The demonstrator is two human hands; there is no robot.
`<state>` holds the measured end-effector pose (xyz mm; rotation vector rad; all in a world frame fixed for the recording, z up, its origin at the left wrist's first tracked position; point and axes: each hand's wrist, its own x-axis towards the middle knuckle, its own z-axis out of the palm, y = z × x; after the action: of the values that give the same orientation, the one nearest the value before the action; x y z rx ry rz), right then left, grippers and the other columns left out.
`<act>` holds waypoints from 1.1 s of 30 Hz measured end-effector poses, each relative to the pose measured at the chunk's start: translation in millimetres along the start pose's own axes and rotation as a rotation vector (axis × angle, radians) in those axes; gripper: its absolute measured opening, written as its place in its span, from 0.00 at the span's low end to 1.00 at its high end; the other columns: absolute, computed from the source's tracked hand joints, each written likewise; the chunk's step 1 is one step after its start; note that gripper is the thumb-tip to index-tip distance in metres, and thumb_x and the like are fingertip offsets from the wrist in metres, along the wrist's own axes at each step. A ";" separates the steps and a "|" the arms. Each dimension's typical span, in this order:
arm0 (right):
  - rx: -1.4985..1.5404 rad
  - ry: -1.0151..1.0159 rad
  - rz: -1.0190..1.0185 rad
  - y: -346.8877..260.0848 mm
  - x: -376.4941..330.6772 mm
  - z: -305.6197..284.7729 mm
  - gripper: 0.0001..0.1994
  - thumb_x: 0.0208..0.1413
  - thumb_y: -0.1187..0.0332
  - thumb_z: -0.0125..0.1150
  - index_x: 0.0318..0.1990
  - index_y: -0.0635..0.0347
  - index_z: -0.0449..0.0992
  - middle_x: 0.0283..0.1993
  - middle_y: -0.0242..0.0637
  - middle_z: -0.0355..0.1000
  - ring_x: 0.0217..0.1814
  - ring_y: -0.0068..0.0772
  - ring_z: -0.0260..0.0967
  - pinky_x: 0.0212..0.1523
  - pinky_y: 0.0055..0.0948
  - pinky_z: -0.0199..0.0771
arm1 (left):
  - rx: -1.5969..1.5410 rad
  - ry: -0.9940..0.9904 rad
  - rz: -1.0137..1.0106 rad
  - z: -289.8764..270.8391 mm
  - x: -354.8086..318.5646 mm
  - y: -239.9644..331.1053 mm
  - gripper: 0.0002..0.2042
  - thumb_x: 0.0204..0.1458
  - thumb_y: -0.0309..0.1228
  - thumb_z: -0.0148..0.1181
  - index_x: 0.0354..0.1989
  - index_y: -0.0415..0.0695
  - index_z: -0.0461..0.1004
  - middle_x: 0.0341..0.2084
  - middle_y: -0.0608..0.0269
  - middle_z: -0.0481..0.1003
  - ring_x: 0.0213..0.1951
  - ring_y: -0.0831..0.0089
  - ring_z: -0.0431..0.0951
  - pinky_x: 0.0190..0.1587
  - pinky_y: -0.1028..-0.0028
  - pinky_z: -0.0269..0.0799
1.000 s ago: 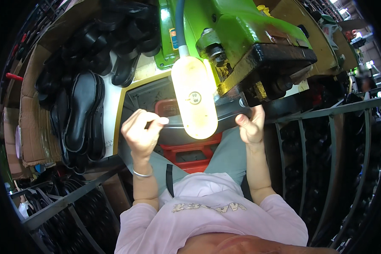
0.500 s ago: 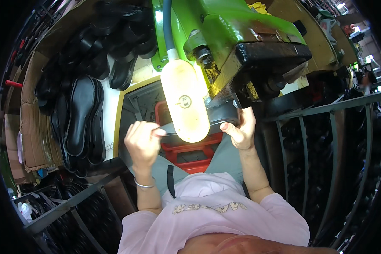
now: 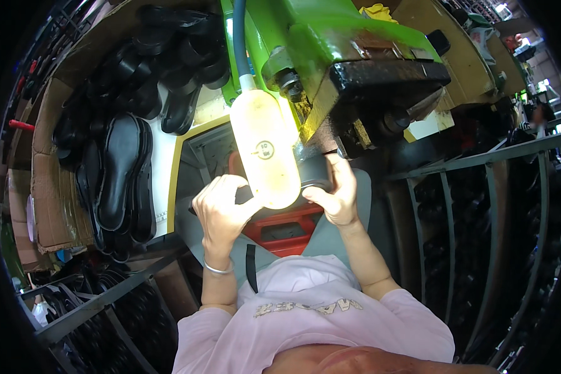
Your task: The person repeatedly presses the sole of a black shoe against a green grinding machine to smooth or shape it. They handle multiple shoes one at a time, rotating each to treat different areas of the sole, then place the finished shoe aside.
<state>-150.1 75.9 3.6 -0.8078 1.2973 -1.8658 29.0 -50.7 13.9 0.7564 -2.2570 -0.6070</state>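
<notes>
A black shoe sole (image 3: 316,174) is held between my two hands, under the head of a green machine (image 3: 355,37). My right hand (image 3: 338,196) grips its right end, with the thumb on the near edge and the fingers behind. At the other end my left hand (image 3: 221,206) is closed round the sole, its thumb reaching toward the lamp. A bright oval lamp (image 3: 265,149) on a grey-blue neck hides the middle of the sole. The machine's dark, stained working part (image 3: 386,87) hangs just above my right fingers.
Black soles (image 3: 123,168) are piled at left in a cardboard box (image 3: 59,181). A red plastic stool or crate (image 3: 283,232) shows between my knees. Metal racks (image 3: 489,206) filled with dark pieces stand at right and lower left (image 3: 93,308).
My right hand has moved left, together with its end of the sole. My left hand has shifted slightly right, its thumb now stretched out. The machine and lamp appear slightly farther left.
</notes>
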 end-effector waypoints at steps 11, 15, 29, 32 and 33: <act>-0.147 -0.104 -0.102 17.8 -1.4 3.9 0.29 0.33 0.80 0.78 0.45 0.65 0.67 0.42 0.38 0.72 0.45 0.27 0.71 0.47 0.27 0.73 | -0.829 0.160 -0.532 32.0 -29.3 33.3 0.09 0.56 0.22 0.57 0.43 0.32 0.75 0.34 0.60 0.77 0.38 0.79 0.76 0.44 0.79 0.71; -0.139 -0.108 -0.102 12.5 -6.9 -2.3 0.28 0.35 0.80 0.77 0.45 0.65 0.67 0.43 0.37 0.72 0.45 0.27 0.71 0.48 0.28 0.73 | -1.013 0.072 -0.439 34.1 0.7 37.4 0.05 0.58 0.19 0.53 0.37 0.32 0.75 0.30 0.64 0.77 0.32 0.82 0.75 0.40 0.81 0.70; 0.187 0.134 -0.088 19.7 -7.4 -26.9 0.35 0.39 0.60 0.79 0.51 0.66 0.65 0.40 0.32 0.70 0.37 0.20 0.68 0.38 0.20 0.69 | -0.335 -0.209 -0.122 17.3 6.6 35.8 0.16 0.48 0.37 0.68 0.39 0.39 0.75 0.29 0.58 0.78 0.32 0.68 0.78 0.38 0.70 0.74; 0.381 0.050 -0.036 18.4 -3.4 -31.0 0.29 0.42 0.66 0.77 0.49 0.62 0.66 0.42 0.33 0.71 0.40 0.23 0.70 0.38 0.21 0.73 | -0.141 -0.104 0.114 8.4 15.9 44.5 0.22 0.40 0.44 0.73 0.38 0.42 0.76 0.27 0.59 0.77 0.29 0.66 0.78 0.34 0.70 0.73; 0.371 0.048 -0.040 19.8 -2.1 -30.4 0.27 0.43 0.66 0.76 0.48 0.61 0.66 0.41 0.33 0.70 0.37 0.20 0.69 0.30 0.18 0.72 | -0.122 -0.095 0.126 7.4 20.6 40.8 0.23 0.38 0.46 0.74 0.37 0.43 0.76 0.26 0.60 0.76 0.27 0.65 0.77 0.32 0.70 0.73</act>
<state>-169.6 88.2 -24.5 -0.5979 0.9254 -2.0847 -2.9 -33.2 42.5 0.5305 -2.3094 -0.7261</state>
